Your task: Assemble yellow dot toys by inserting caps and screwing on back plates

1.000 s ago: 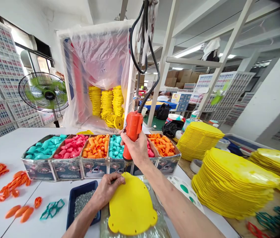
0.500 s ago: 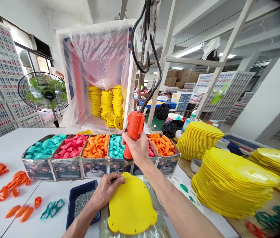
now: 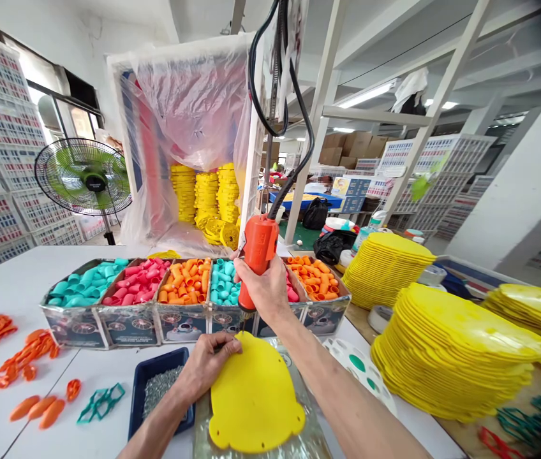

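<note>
right hand (image 3: 266,287) around red-orange screwdriver (image 3: 259,245)

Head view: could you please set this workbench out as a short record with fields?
Left hand: on the upper edge of the yellow plate
Right hand: holds the red power tool, tip down near the plate's top
Tray: dark blue, with small metal pieces
Boxes: in a row, with teal, pink and orange pieces
Right side: stacks of yellow sheets
</note>
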Available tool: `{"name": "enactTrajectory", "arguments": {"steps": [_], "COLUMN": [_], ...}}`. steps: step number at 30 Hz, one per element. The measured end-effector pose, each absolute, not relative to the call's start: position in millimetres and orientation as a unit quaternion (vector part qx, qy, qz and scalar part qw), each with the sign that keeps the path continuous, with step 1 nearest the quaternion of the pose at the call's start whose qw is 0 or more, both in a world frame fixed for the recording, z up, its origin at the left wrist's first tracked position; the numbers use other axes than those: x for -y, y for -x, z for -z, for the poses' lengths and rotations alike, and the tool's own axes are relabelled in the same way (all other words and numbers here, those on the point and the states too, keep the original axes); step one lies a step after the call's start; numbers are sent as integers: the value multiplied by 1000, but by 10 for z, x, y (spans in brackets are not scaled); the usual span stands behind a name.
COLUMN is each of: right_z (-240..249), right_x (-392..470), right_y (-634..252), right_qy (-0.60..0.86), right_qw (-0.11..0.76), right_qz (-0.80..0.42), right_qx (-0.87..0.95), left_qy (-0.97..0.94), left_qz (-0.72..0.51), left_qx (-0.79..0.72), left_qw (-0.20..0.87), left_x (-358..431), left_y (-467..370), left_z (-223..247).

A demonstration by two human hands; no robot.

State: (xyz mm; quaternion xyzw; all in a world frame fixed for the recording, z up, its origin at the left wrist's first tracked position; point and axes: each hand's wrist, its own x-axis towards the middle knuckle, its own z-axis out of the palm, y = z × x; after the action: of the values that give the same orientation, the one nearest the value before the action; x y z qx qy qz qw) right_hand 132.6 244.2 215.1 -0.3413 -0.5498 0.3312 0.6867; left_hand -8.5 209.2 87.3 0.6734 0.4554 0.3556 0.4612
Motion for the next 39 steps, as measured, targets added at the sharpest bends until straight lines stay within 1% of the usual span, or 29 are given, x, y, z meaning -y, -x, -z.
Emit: {"name": "enactTrajectory", "arguments": {"steps": [4,10,15,19,26,33,39], "right_z": [-2139,-2061,-2058,-2103,-2173,-2127,-2162], "right_x": [-2441,-2445,-2446,-2450,-2443,-2459,-2441], "right_y": [-1319,-1317,-1335,-1376,-1387,-1360,-1364], "right_qy": [356,374,367,327,295,301,310], "right_qw": [691,700,698,689,705,695,704], "right_qz": [-332,-295,-317,-344,-356,-358,-356], "right_qx": [534,532,526,547,537,546,531], "left_qy": [-673,-673,-673,-675,-678,-682,-682], "left_qz": [-355,-351,-350,-348,-350,-353,-352], "left_qx": [-456,-460,-462,-459,-451,-444,-444], "left_qw": [462,460,459,462,463,462,463], "left_x": [-2106,-2112,-2104,-2088,-2081,-2076,-2077], "left_y": [85,79,71,64,69,71,82], "left_z": [-862,-881,-899,-923,-925,-914,-910]}}
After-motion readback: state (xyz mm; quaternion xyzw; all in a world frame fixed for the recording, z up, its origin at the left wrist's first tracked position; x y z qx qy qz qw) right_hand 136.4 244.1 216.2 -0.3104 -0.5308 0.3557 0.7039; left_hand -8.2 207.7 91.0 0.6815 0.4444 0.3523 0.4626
